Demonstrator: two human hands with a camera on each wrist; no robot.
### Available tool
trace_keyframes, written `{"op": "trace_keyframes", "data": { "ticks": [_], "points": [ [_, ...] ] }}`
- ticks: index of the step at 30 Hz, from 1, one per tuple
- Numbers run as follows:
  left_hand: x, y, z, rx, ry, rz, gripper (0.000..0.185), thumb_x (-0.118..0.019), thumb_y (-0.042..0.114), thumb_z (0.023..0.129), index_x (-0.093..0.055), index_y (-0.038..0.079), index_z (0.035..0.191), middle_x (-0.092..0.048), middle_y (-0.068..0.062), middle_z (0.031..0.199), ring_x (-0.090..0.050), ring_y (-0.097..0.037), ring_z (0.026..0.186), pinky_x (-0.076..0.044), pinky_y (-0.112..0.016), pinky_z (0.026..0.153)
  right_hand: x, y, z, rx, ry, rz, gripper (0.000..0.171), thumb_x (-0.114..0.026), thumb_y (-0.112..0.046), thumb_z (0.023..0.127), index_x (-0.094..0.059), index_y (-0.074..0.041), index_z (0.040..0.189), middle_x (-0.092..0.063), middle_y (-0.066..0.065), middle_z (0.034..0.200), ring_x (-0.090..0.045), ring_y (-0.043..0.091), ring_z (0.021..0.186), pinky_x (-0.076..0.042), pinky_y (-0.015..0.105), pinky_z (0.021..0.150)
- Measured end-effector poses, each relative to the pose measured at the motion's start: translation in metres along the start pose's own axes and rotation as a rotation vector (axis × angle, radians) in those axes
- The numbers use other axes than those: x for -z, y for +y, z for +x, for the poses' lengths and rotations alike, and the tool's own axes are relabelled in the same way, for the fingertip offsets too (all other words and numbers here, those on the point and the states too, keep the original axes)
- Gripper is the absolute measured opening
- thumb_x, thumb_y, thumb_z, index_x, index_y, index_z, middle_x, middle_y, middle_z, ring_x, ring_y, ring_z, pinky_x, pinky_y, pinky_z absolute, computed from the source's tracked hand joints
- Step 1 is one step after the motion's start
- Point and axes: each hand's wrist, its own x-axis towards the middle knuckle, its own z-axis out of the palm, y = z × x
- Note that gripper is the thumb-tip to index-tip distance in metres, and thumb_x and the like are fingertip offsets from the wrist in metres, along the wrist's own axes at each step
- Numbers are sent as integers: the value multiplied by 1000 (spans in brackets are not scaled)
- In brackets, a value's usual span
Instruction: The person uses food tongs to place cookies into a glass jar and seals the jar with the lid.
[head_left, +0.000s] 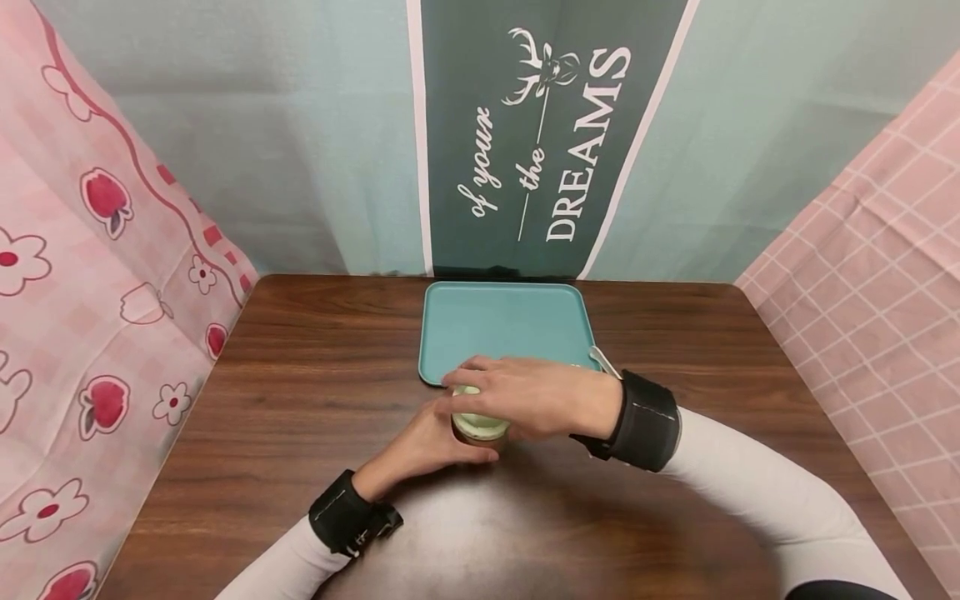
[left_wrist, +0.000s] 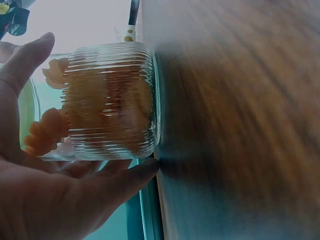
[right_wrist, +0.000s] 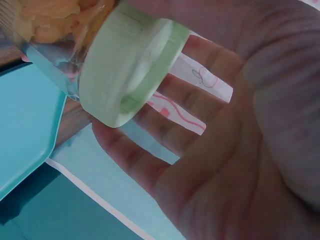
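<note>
A ribbed clear glass jar (left_wrist: 107, 105) with orange-brown pieces inside stands on the table, just in front of the tray. My left hand (head_left: 427, 446) holds the jar around its side, the thumb on one side and the fingers on the other. On top of the jar sits a pale green lid (right_wrist: 127, 70). My right hand (head_left: 536, 396) reaches over from the right and grips this lid by its rim, thumb on one edge and fingertips on the other. Part of the lid is hidden under the right hand in the head view.
A teal tray (head_left: 502, 325) lies behind the hands, near the table's back edge. Beside its right corner a spoon-like utensil (head_left: 603, 362) shows, partly covered by the right wrist. The brown wooden table (head_left: 315, 358) has fabric hangings on three sides.
</note>
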Motion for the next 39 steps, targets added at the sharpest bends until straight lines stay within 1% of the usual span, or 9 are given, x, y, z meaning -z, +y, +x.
{"op": "trace_keyframes", "data": {
  "ticks": [4, 8, 13, 18, 23, 27, 31, 35, 39],
  "points": [
    [0, 0, 0, -2, -2, -22, 90, -97, 31, 78, -49, 10, 151, -67, -4, 129, -65, -18, 112, -54, -36, 98, -2, 1, 1, 11, 13, -19, 82, -95, -10, 76, -58, -24, 148, -56, 0, 145, -54, 22, 131, -55, 36, 102],
    [0, 2, 0, 5, 14, 1, 86, -98, 32, 76, -53, 10, 146, -68, -4, 126, -66, -17, 110, -55, -36, 97, -2, 1, 2, -8, 36, -49, 74, -94, -21, 80, -60, -21, 146, -60, 1, 138, -59, 22, 118, -58, 34, 92],
    [-1, 4, 1, 36, 30, 64, 85, -98, 37, 74, -55, 9, 142, -68, -1, 122, -66, -15, 106, -54, -35, 94, -4, -2, 4, -85, 70, -69, 66, -90, -37, 82, -65, -18, 140, -65, 2, 119, -62, 22, 101, -59, 32, 77],
    [-2, 4, 1, 49, 29, 66, 87, -98, 38, 72, -53, 9, 141, -68, 0, 120, -66, -14, 103, -55, -34, 91, -5, -8, 5, -168, 89, -102, 63, -91, -37, 76, -68, -17, 132, -64, 1, 104, -62, 22, 89, -58, 34, 67],
    [-3, 2, 1, 56, 22, 61, 88, -98, 38, 72, -52, 12, 141, -68, 3, 119, -66, -12, 102, -56, -32, 89, -8, -14, 7, -228, 105, -119, 62, -91, -39, 74, -69, -15, 126, -64, 3, 100, -63, 23, 83, -58, 37, 64],
    [-3, 2, 1, 54, 21, 73, 88, -97, 38, 72, -51, 15, 143, -67, 4, 119, -66, -12, 103, -57, -32, 89, -11, -16, 8, -276, 130, -101, 61, -89, -47, 75, -69, -12, 121, -64, 4, 96, -62, 23, 79, -58, 37, 63],
    [-3, 3, 1, 34, 25, 82, 90, -97, 37, 72, -49, 15, 144, -66, 4, 119, -67, -11, 101, -57, -32, 87, -15, -21, 9, -337, 169, -95, 61, -86, -56, 79, -70, -7, 112, -63, 5, 88, -61, 23, 73, -56, 36, 61],
    [-4, 4, 1, 29, 27, 80, 90, -97, 35, 72, -48, 13, 144, -66, 5, 118, -67, -10, 99, -57, -31, 87, -19, -26, 12, -412, 210, -129, 64, -84, -63, 80, -69, -4, 101, -62, 6, 82, -62, 25, 67, -56, 37, 58],
    [-3, 5, 0, 19, 29, 93, 90, -97, 36, 73, -49, 12, 145, -65, 3, 119, -66, -10, 98, -56, -32, 87, -21, -33, 15, -475, 236, -166, 64, -83, -64, 80, -69, -3, 95, -62, 8, 79, -62, 25, 64, -57, 38, 56]
  ]
}}
